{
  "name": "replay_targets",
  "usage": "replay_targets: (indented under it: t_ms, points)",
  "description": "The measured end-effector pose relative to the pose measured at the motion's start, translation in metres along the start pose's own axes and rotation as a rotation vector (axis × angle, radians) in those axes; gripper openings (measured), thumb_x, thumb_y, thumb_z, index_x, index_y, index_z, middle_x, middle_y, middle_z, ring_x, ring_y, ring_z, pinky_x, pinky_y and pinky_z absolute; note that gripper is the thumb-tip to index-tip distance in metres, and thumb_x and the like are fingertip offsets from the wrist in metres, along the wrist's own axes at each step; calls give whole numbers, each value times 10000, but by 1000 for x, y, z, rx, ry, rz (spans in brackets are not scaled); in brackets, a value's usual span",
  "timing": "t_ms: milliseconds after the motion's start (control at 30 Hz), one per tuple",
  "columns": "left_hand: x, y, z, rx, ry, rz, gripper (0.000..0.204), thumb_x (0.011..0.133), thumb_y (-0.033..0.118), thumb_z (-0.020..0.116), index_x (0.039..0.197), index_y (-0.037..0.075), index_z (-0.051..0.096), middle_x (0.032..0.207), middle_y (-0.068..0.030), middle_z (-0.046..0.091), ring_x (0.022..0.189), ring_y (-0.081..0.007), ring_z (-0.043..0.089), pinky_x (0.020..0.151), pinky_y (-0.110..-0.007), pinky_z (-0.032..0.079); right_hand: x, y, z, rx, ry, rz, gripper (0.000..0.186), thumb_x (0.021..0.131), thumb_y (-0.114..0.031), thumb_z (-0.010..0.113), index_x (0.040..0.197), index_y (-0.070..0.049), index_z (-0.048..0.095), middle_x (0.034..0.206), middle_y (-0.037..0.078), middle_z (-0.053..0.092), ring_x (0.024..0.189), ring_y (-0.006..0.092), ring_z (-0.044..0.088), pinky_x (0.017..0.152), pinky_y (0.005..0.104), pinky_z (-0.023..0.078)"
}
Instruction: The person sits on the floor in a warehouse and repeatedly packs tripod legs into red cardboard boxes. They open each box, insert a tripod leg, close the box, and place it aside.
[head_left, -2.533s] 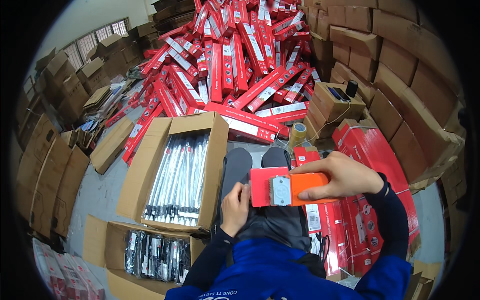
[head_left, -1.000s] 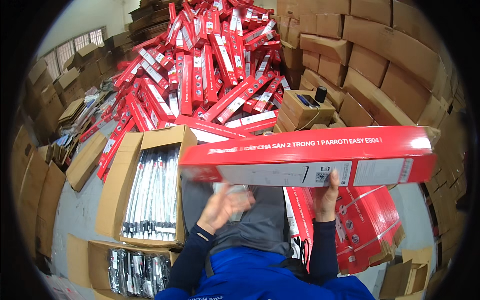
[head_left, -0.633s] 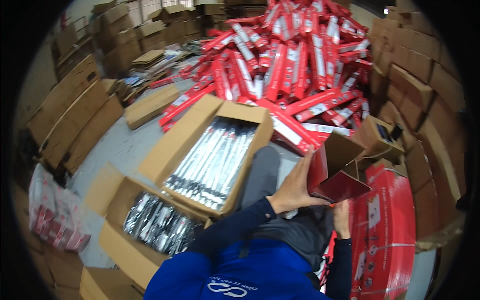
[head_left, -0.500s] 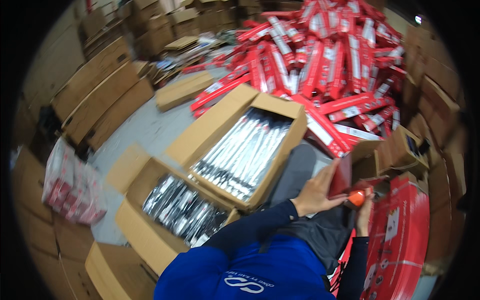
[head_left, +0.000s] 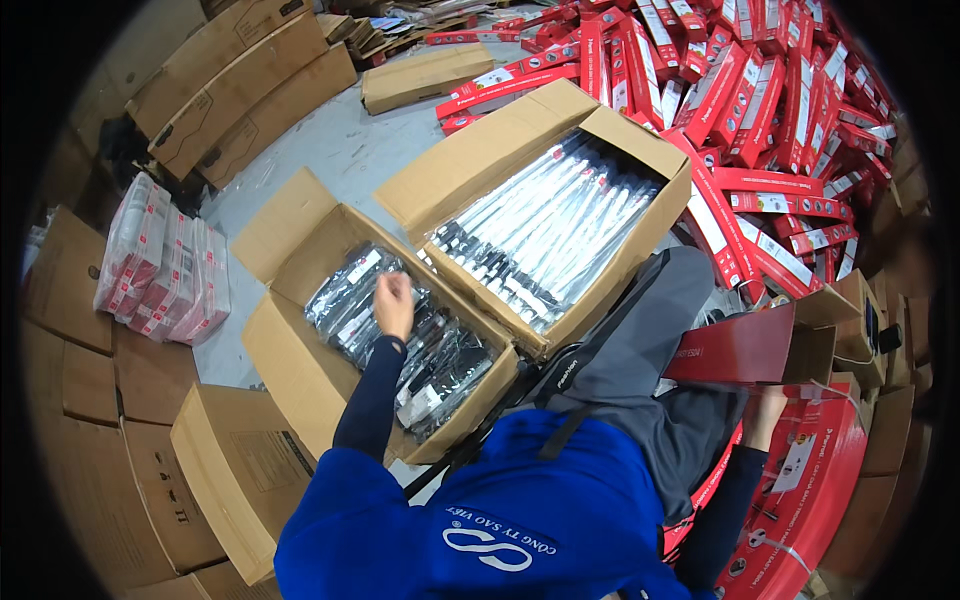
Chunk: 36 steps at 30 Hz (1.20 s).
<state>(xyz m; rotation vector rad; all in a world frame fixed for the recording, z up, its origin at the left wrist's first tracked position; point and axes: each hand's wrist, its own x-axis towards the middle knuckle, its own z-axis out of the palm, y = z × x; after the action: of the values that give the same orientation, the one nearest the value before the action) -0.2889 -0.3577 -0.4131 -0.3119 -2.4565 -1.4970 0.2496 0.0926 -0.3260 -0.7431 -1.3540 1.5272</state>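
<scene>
We see the left hand (head_left: pixel 394 304) at the plastic-bagged black parts (head_left: pixel 348 328), which lie packed in an open cardboard carton (head_left: pixel 292 262) at the left of centre in the frame. The bags sit directly beneath the hand and to both sides of it, most of them with the long axis slanting from lower left to upper right, while the forearm comes up from below. This hand is much the nearer one to them; the right hand (head_left: pixel 764 416) is well apart, at the right of the frame. The left grip looks narrow, with the fingers curled in and down, but their tips are hidden from us, so we cannot tell whether they hold a bag or only touch one. At the right, we find the right hand against the lower edge of a red box (head_left: pixel 732 346), near the end where brown flaps stand open; its fingers are mostly hidden, and we cannot tell how firmly that grip closes. The box is by the grey-trousered leg (head_left: pixel 640 325), its open end toward the right. Just beyond the bags, nearer the upper middle, a second carton (head_left: pixel 450 150) holds plastic-wrapped poles (head_left: pixel 560 225) slanting the same way.
</scene>
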Motion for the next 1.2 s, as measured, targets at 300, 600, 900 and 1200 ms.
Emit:
replay_targets:
  t_ms: [300,600,900,1200]
  points:
    - [-90,-97,12,449,-1137,-240,1406,548,801,816,1459,-181,389,1393,-364,547,1296,-391,583,1115,-370,440,-10,-15,29,-67,106,23,397,1037,-327,620,1294,-25,622,1203,64,667,1029,195,654,845,365,542]
    - [-83,-104,6,272,-1033,-206,888,690,463,925,1260,-135,600,1161,-185,715,1042,-213,679,955,-327,519,-21,-27,57,-13,142,45,363,1057,-361,596,1234,-45,616,1130,45,653,1014,132,616,856,298,497]
    - [-6,29,-81,-1,-1138,-219,453,803,299,877,1100,-5,720,1006,-45,747,845,-122,676,784,-308,541,-28,-43,67,-9,12,-75,308,1037,-205,589,1277,-11,601,1157,26,658,1002,105,620,848,282,508]
    - [162,232,-48,-128,-1037,3,434,848,298,838,1126,2,685,990,-46,736,800,-96,683,743,-269,558,-24,-44,64,49,24,-52,355,1061,-214,560,1361,-25,574,1175,22,670,1018,94,632,877,254,499]
